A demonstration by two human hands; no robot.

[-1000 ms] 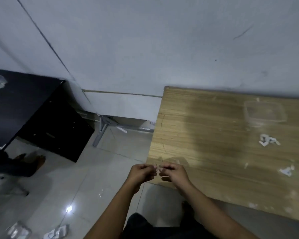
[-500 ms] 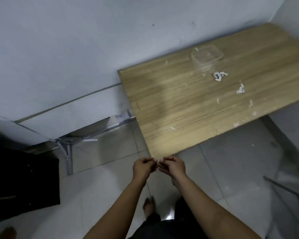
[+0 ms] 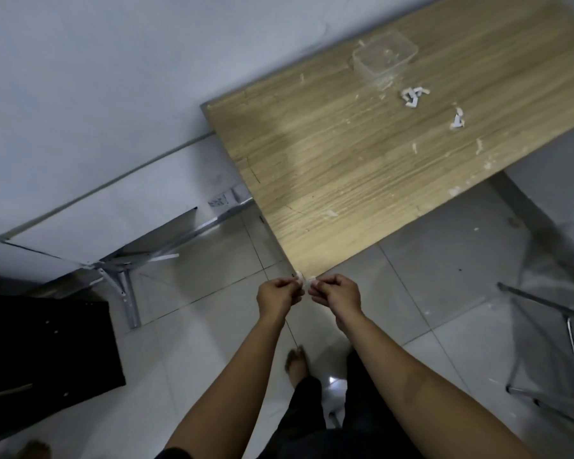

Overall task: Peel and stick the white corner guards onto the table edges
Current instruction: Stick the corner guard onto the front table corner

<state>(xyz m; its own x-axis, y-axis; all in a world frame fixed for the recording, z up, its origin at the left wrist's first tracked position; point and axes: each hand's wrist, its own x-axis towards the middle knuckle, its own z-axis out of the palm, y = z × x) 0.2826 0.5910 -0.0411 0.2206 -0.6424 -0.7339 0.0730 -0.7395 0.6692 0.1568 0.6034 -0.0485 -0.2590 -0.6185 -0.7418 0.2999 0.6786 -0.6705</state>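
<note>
A wooden table (image 3: 362, 154) runs from the near corner toward the upper right. At that near corner a small white corner guard (image 3: 304, 279) sits against the tabletop's tip. My left hand (image 3: 277, 296) pinches its left side and my right hand (image 3: 337, 293) pinches its right side, fingertips almost touching. Further white corner guards (image 3: 413, 96) lie loose in a small heap on the table, and another white piece (image 3: 457, 119) lies to their right. How firmly the guard sits on the corner is hidden by my fingers.
A clear plastic container (image 3: 385, 56) stands at the table's far edge by the grey wall. A black cabinet (image 3: 43, 352) is on the floor at the left, a metal frame (image 3: 126, 286) beside it, a metal chair frame (image 3: 560, 342) at the right. My foot (image 3: 297, 362) is on the tiled floor.
The camera view swung left and tilted, so the table now runs toward the upper right. Both hands stayed pinched together at the near table corner, with the white guard now visible between them.
</note>
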